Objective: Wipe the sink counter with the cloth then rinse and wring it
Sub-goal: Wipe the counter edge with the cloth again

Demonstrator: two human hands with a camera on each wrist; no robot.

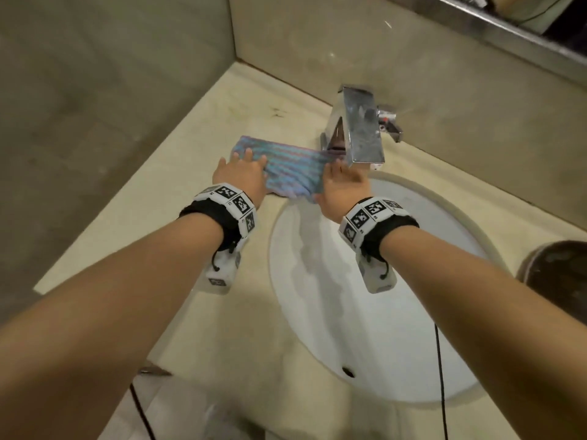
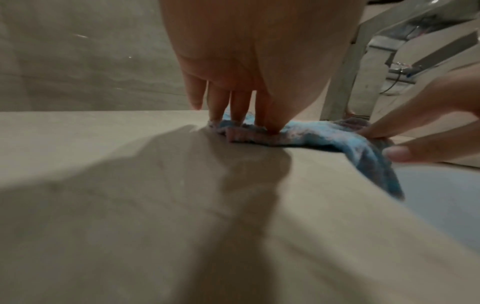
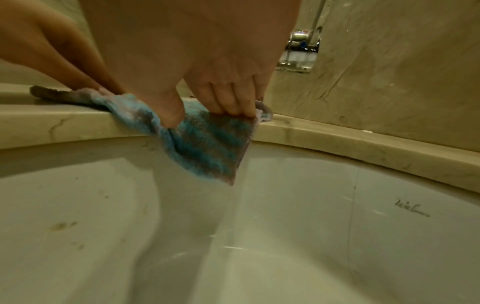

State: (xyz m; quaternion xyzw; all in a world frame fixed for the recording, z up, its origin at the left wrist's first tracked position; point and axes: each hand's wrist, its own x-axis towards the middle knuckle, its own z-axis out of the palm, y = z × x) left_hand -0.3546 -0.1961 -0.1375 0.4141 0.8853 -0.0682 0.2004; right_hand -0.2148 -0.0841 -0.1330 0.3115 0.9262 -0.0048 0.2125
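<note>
**Both hands on the cloth at the basin's edge**

The cloth (image 1: 287, 171), striped blue and grey, lies spread on the beige table (image 1: 197, 128) at 11 o'clock from the sink (image 1: 365, 296), just left of the tap's foot. The left hand (image 1: 239, 173) is on its left end, fingers (image 2: 240, 107) straight and pointing down, tips pressing the fabric flat against the stone; the little finger hangs clear of it. That hand is open, nothing curled round the cloth.

Over at the right end, the right hand (image 1: 341, 182) pinches it: in the right wrist view the thumb (image 3: 170, 109) sits on the near face and the curled fingers (image 3: 233, 98) on the top edge, with the fabric between them. A corner of the cloth (image 3: 207, 144) droops over the table's lip and hangs into the sink's white bowl (image 3: 311, 226).

The chrome tap (image 1: 357, 128) stands at 12 o'clock from the sink, its flat spout reaching out above the right hand. The drain hole (image 1: 347, 371) shows at 6 o'clock in the bowl. Tiled wall (image 1: 444, 74) runs behind, and a dark round object (image 1: 559, 274) sits at 3 o'clock, cut off by the frame edge. Each wrist wears a marker-covered band (image 1: 227, 201).
</note>
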